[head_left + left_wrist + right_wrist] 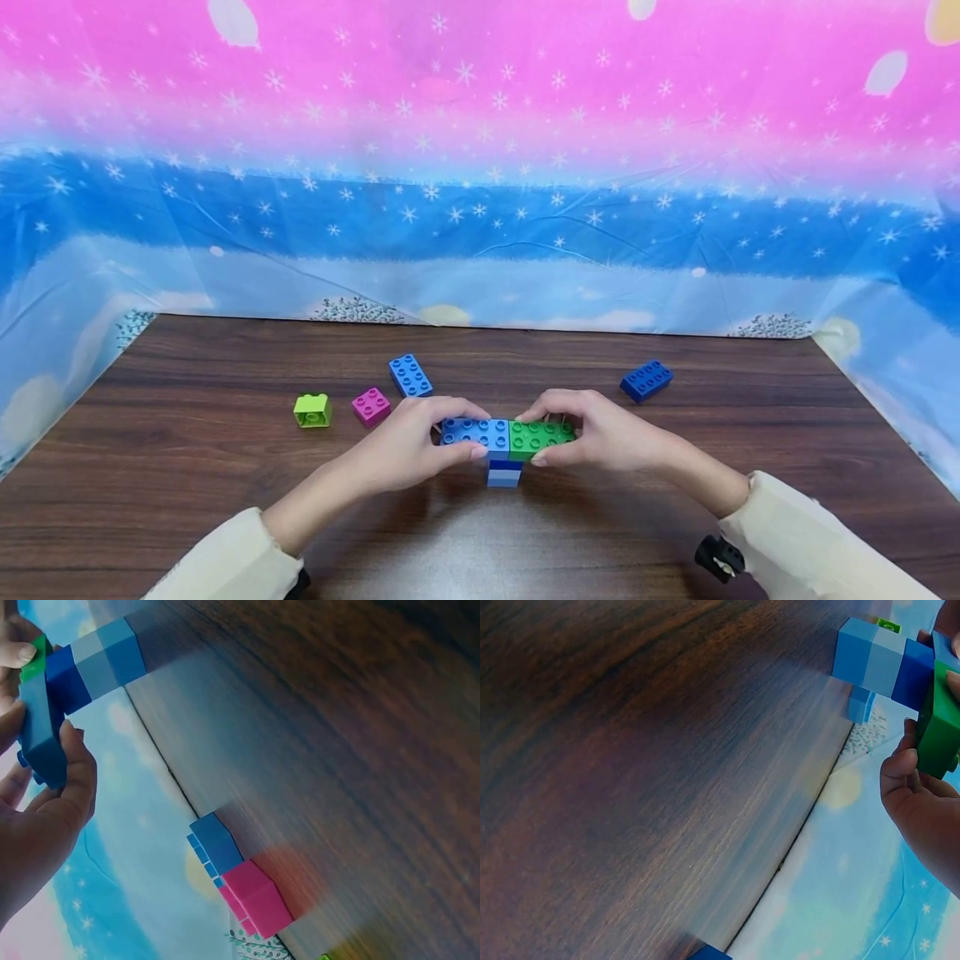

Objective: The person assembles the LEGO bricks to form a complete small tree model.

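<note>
A narrow stack of toy building bricks [504, 477] stands upright on the table, its layers blue, light blue and dark blue in the wrist views. Across its top, end to end, lie a blue brick [475, 435] and a green brick [536, 439], each jutting out to one side. My left hand [408, 442] holds the blue brick between thumb and fingers, the thumb along its near side. From the other side my right hand [607, 433] grips the green brick the same way. Both bricks meet over the stack, studs facing up.
Left of the hands lie a lime brick [312, 411] on its side, a magenta brick [371, 407] and another blue brick [410, 375]. A dark blue brick [647, 381] sits at the back right. A patterned cloth [480, 217] hangs behind the wooden table [187, 433].
</note>
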